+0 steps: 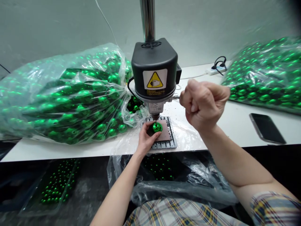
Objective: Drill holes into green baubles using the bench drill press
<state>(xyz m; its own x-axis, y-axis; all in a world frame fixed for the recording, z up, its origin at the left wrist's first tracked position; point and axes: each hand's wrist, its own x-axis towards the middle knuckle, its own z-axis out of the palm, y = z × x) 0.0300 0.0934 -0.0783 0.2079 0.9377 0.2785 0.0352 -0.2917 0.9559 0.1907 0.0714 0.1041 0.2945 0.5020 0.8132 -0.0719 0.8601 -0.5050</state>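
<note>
A black drill press (154, 67) with a yellow warning label stands at the middle of the white table. Under its chuck, my left hand (147, 136) grips a shiny green ball (157, 127) between thumb and fingers, on a pinkish pad (166, 131) over the slotted metal base (173, 142). The drill tip is at the top of the ball; whether it has entered cannot be made out. Raised at the right of the machine, my right hand (203, 102) is closed around the end of the press's metal lever (175, 97), whose grip is hidden by the fingers.
Clear bags of green balls lie at the left (77, 103) and right (268, 72). A phone (267, 128) lies near the right front edge, a power strip (215, 69) behind. Below the table are an open plastic bag (188, 188) and a clear bin (56, 185) with green balls.
</note>
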